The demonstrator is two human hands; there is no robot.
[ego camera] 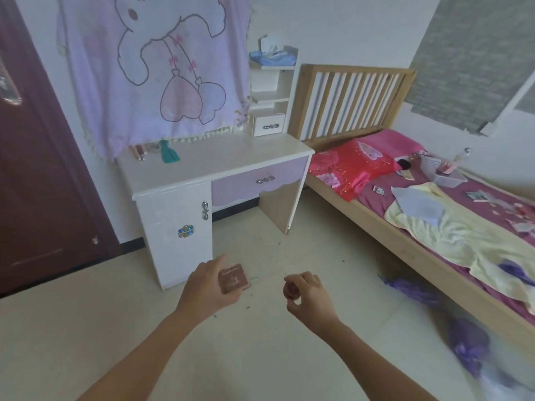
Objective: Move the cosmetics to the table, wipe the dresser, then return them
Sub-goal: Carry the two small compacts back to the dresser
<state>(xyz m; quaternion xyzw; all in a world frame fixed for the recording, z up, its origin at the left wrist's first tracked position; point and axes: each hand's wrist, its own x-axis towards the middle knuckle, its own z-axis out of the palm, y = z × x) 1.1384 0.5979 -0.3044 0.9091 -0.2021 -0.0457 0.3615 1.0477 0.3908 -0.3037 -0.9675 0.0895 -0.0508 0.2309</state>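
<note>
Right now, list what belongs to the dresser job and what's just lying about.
Job: white dresser with lilac drawer; brown square compact in left hand; small round reddish pot pinched by right hand; pink tubes at the dresser's back-left.
Lying about: pale yellow blanket; red pillow; purple bag on the floor; blue tissue pack on the shelf.

Obs.: dresser [202, 163] stands centre-left of frame against the wall, with a white top, a lilac drawer front and a white cabinet door on its left side. Slender pink cosmetics [138, 151] lie at the top's back left corner; detail is too blurred to name them. Square brown palette [234, 278], closed, pale script on lid, gripped in left hand [208, 287], lower centre. Small round dark-red pot [291, 290] pinched in right hand [311, 296], just right of the palette, apart from it.
</note>
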